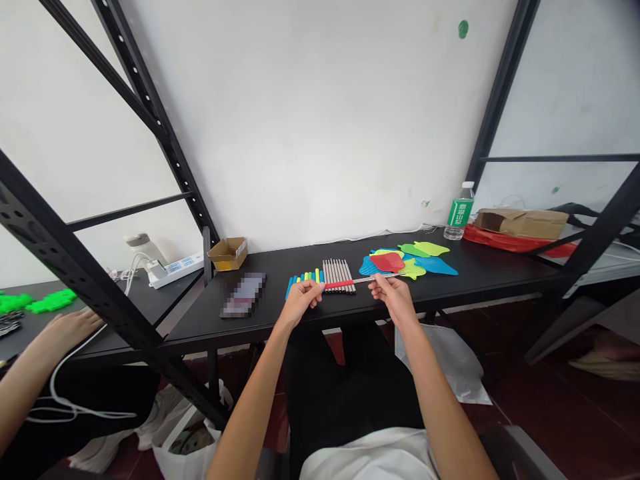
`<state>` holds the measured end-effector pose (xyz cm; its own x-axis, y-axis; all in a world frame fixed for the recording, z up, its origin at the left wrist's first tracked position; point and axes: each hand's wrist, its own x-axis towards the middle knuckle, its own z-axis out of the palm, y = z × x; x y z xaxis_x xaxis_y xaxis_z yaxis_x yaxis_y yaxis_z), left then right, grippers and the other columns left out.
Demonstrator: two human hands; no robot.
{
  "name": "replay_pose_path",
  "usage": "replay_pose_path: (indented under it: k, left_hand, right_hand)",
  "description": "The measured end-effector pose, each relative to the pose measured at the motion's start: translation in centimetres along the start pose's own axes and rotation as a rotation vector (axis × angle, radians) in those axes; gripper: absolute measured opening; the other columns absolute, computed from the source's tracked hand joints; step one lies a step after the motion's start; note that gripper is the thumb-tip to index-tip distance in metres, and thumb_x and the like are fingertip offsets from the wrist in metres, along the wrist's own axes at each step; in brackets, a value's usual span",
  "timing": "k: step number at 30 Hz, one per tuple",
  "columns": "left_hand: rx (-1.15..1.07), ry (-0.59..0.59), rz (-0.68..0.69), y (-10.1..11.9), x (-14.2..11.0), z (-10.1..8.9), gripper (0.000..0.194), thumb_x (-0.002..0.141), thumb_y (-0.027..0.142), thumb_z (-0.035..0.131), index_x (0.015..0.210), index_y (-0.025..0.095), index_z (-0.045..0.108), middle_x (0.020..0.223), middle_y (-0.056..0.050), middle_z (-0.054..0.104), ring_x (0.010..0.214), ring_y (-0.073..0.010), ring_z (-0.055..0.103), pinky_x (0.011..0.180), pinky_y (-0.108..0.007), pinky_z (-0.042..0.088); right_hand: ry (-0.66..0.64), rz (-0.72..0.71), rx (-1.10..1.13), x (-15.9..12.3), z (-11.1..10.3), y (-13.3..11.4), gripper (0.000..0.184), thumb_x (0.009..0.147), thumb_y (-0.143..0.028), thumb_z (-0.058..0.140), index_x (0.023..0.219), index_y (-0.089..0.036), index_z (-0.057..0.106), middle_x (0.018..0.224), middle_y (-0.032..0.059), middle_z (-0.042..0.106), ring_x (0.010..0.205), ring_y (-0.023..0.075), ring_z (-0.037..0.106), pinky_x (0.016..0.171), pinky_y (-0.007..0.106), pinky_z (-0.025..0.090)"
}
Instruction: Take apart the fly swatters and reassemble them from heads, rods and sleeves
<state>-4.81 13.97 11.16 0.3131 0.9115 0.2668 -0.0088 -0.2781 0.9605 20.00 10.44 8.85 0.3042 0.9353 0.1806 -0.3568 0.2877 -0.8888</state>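
Note:
Between my hands, over the front of the black table [280, 323], is a thin metal rod with a red handle [340, 285]. My left hand [301, 301] is closed around the red end. On the right, the fingers of my right hand [393, 297] pinch the thin metal part. Behind the rod lies a row of silver metal rods [337, 270] with dark ends. Blue and yellow handle tubes [310, 275] lie beside them, partly behind my left hand. Flat plastic fly swatter heads in red [387, 261], blue [437, 266], yellow and green overlap beyond my right hand.
A small open cardboard box [228, 253] and a blurred phone-like object [243, 295] lie to the left. A water bottle [459, 212] and a cardboard piece on red plastic [520, 223] stand at the right. Black shelf posts [165, 147] flank the table. Another person's hand [70, 330] is at left.

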Motion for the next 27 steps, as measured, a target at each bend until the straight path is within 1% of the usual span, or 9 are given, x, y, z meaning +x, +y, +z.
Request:
replay_pose_path:
  k: [17, 27]
  left_hand:
    - [-0.007, -0.004, 0.000, -0.61, 0.22, -0.18, 0.036, 0.079, 0.048, 0.073, 0.070, 0.016, 0.061, 0.062, 0.000, 0.060, 0.048, -0.0069, 0.045, 0.048, -0.021, 0.036]
    - [0.002, -0.009, 0.002, -0.77, 0.25, -0.21, 0.035, 0.079, 0.048, 0.073, 0.071, 0.016, 0.061, 0.063, 0.000, 0.061, 0.049, -0.0069, 0.046, 0.049, -0.021, 0.037]
  right_hand:
    - [-0.012, -0.011, -0.035, 0.20, -0.14, 0.34, 0.040, 0.068, -0.053, 0.082, 0.077, -0.015, 0.073, 0.072, 0.0084, 0.073, 0.058, 0.0141, 0.062, 0.055, 0.025, 0.051]
    - [-0.005, -0.018, -0.042, 0.17, -0.09, 0.38, 0.040, 0.068, -0.053, 0.083, 0.073, -0.015, 0.072, 0.071, 0.0087, 0.073, 0.058, 0.0142, 0.061, 0.054, 0.025, 0.051]
